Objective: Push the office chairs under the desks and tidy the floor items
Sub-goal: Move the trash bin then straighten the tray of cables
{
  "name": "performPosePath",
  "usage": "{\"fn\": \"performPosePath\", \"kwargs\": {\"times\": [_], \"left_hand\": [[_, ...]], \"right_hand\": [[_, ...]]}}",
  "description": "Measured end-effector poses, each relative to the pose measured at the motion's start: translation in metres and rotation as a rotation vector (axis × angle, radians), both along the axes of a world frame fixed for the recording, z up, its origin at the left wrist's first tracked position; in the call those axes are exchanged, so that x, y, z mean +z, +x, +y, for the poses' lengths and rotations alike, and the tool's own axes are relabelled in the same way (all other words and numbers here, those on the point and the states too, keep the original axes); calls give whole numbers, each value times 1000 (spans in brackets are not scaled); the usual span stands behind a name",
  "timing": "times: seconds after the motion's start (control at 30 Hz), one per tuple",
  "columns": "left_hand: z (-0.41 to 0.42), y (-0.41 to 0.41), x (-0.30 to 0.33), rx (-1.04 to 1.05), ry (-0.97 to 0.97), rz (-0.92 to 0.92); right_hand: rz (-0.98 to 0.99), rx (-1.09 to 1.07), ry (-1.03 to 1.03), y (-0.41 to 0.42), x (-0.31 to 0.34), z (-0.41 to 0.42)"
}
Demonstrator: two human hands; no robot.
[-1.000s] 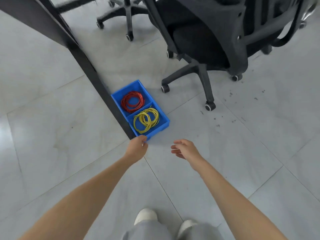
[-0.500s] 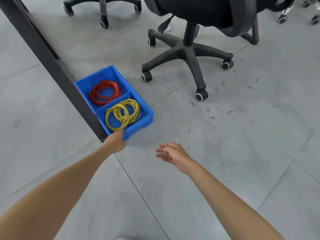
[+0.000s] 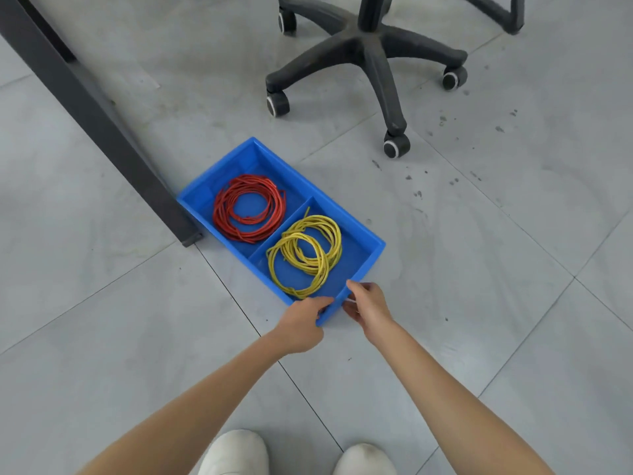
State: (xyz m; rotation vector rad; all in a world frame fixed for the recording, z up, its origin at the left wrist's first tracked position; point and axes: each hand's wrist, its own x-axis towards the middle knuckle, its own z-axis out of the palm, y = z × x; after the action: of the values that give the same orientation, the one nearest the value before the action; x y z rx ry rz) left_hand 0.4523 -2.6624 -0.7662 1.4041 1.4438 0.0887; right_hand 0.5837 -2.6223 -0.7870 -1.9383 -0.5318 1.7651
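The left hand (image 3: 301,322) grips the near corner of the blue divided bin (image 3: 371,250), thumb curled over the rim. The right hand (image 3: 368,306) pinches the adjoining short wall just beside it, thumb inside and fingers outside. Both hands hold the same corner, so the bin's far end is unsupported.

The bin sits flat on the tiled floor (image 3: 479,269), its long side touching the foot of the dark counter leg (image 3: 102,132). It has 2 compartments: the far one holds a red wire coil (image 3: 222,214), the near one a yellow wire coil (image 3: 274,265).

To move it well, I judge the hands should spread to opposite walls before lifting. A lift from 1 corner would likely tilt the bin and slide the coils toward the low end. A level drag along the floor would also work.

Beyond the bin, the black office chair base (image 3: 370,56) stands on its casters, well apart from the counter leg; that chair looks not yet pushed in.
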Motion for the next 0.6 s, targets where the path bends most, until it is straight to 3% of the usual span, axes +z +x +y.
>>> {"fn": "performPosePath", "kwargs": {"times": [0.13,0.4,0.5,0.6], "left_hand": [[4,17,-1,77,-48,-181],[58,-17,16,474,336,-160],[70,-42,17,607,415,-84],[74,-67,14,736,428,59]], "right_hand": [[38,-63,14,36,-7,-9],[88,-89,53,39,-1,9],[-69,-95,116,46,-9,39],[-371,23,235,53,-17,82]]}}
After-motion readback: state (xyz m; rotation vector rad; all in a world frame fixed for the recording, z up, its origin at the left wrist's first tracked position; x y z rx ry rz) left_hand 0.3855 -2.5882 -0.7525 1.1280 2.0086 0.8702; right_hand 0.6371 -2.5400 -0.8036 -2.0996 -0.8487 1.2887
